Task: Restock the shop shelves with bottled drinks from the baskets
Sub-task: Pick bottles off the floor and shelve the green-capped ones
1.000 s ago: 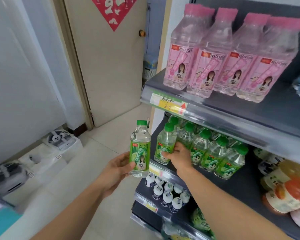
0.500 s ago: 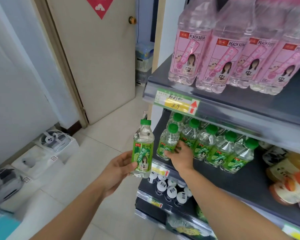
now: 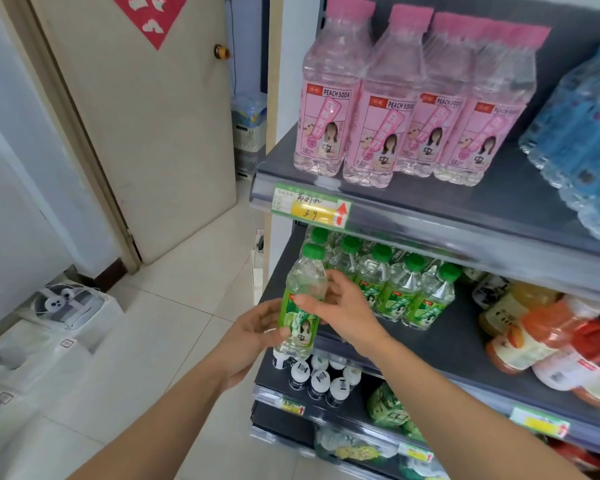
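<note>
- Green-capped soda bottle (image 3: 305, 282) upright at middle shelf (image 3: 447, 341) front edge; left grip (image 3: 253, 332) holds base, right grip (image 3: 343, 306) pinches midsection.
- Risk: fumbled handover drops it; shoving topples shelved green row (image 3: 402, 292).

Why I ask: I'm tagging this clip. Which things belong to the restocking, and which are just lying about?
Job: held green bottle, left hand, right hand, shelved green bottles, middle shelf.
Lying about: pink bottles, blue bottles, orange drinks, white boxes on the floor, door.
</note>
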